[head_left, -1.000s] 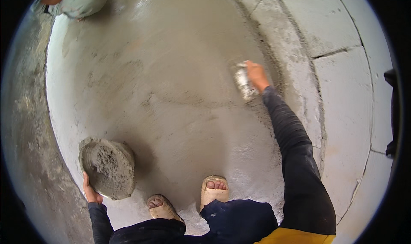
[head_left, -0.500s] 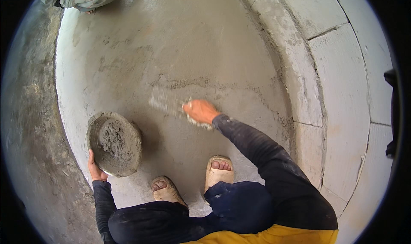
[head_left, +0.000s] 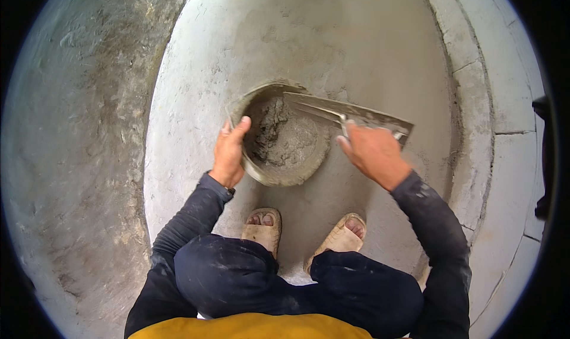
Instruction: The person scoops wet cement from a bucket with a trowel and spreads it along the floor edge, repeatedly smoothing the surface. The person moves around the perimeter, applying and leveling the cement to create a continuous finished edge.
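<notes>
I squat over a wet grey cement floor. My left hand grips the near left rim of a round pan filled with wet grey mortar. My right hand holds the handle of a long flat steel trowel. The blade lies across the pan's far right rim, with its tip over the mortar. Both sleeves are dark and dusty.
My two feet in tan sandals stand just below the pan. A rough concrete wall rises on the left. A raised cement kerb and pale slabs curve along the right.
My right hand pulled the trowel back from the far floor to the pan. The pan, held by my left hand, now sits in front of me, centred in view.
</notes>
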`<state>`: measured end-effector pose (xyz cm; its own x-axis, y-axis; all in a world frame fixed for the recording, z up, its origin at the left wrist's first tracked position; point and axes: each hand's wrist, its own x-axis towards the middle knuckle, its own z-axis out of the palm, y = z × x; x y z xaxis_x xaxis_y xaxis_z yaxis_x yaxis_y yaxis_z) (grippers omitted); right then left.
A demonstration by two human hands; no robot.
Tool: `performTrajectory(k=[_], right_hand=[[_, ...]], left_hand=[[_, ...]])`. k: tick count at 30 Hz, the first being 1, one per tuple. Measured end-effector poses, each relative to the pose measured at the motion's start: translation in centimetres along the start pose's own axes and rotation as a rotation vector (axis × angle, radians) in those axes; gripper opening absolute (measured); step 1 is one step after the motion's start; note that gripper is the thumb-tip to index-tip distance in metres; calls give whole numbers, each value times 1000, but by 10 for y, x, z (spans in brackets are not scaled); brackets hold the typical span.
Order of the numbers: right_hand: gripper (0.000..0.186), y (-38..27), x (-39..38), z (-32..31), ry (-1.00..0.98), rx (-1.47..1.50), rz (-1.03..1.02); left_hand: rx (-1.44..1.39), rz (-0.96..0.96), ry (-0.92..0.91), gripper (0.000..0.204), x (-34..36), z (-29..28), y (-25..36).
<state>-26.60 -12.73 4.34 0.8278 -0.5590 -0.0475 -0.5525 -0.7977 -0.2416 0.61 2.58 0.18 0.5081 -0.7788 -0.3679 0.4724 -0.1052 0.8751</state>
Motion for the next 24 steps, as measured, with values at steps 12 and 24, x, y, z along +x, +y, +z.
performTrajectory(k=[12,24], right_hand=[[45,-32,-12,33,-796,848,589],[39,-34,-86,99,-528,1502,546]], left_hand=[[223,249,-132,60,-18,18,-35],[100,72,-53,47,-14,10,-22]])
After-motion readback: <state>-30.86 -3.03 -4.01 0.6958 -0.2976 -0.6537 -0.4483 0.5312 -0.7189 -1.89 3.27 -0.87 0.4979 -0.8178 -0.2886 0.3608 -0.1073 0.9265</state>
